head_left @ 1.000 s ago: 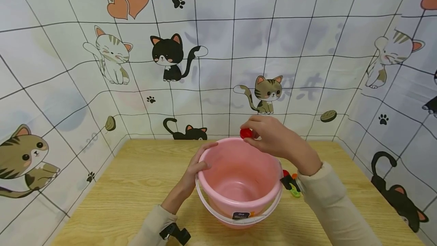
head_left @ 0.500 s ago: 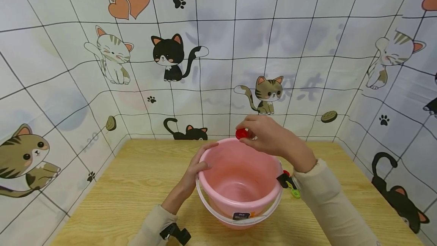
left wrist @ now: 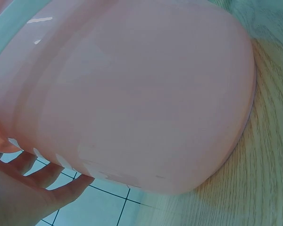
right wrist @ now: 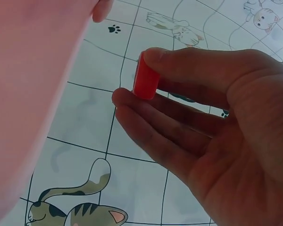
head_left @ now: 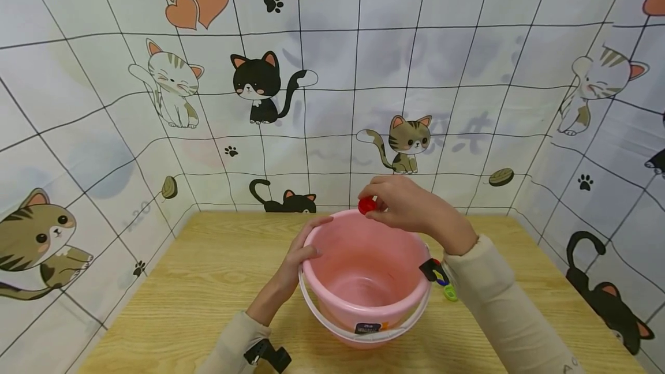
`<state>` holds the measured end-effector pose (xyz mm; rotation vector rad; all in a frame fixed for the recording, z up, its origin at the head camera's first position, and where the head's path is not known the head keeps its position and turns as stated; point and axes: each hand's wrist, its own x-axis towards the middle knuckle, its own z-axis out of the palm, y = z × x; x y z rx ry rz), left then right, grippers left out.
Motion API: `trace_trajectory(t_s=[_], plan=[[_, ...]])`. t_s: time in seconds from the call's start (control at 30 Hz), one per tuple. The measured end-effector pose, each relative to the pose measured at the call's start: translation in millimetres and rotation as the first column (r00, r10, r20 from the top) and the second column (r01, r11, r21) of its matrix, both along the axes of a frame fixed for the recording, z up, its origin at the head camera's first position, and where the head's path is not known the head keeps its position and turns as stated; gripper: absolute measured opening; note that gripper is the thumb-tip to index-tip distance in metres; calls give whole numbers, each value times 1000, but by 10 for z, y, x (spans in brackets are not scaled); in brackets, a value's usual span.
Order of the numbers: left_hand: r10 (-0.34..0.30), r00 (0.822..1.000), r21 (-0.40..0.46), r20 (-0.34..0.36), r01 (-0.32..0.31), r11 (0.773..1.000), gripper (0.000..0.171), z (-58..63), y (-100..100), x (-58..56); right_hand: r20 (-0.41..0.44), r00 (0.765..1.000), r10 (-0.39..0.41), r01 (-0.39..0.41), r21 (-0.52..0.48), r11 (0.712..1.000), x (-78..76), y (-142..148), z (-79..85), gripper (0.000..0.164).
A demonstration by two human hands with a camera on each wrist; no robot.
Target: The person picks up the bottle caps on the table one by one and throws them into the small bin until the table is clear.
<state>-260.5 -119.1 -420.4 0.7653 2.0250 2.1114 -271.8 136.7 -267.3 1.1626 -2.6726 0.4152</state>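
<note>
A pink bucket (head_left: 345, 311) stands on the wooden table, its mouth tilted toward the head camera and its inside bare. My left hand (head_left: 292, 255) grips its left rim, thumb over the edge; in the left wrist view the fingers (left wrist: 61, 190) lie along the outer wall. Above the far rim, my right hand (head_left: 407, 205) pinches a small red round piece (head_left: 367, 205), shaped like a bottle cap. The right wrist view shows the red piece (right wrist: 146, 77) as a short cylinder between thumb and fingers, beside the bucket's wall (right wrist: 28, 94).
The bucket's white handle (head_left: 371, 337) hangs down at the front. Right of the bucket, a green ring-shaped piece (head_left: 450, 293) lies on the table (head_left: 218, 281) with other colourful bits, partly hidden by the right wrist's black strap (head_left: 431, 270). A cat-printed cloth (head_left: 332, 103) rises behind.
My right hand has shifted slightly left with the red piece, staying above the far rim. The left hand and the bucket have kept their places.
</note>
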Motion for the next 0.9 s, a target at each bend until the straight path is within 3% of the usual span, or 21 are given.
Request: trace_trajectory(t_s=[0.9], plan=[[-4, 1000, 1, 1, 4, 1000, 71, -9, -8, -8, 0, 1000, -5, 5, 33, 999, -21, -17, 15, 23]])
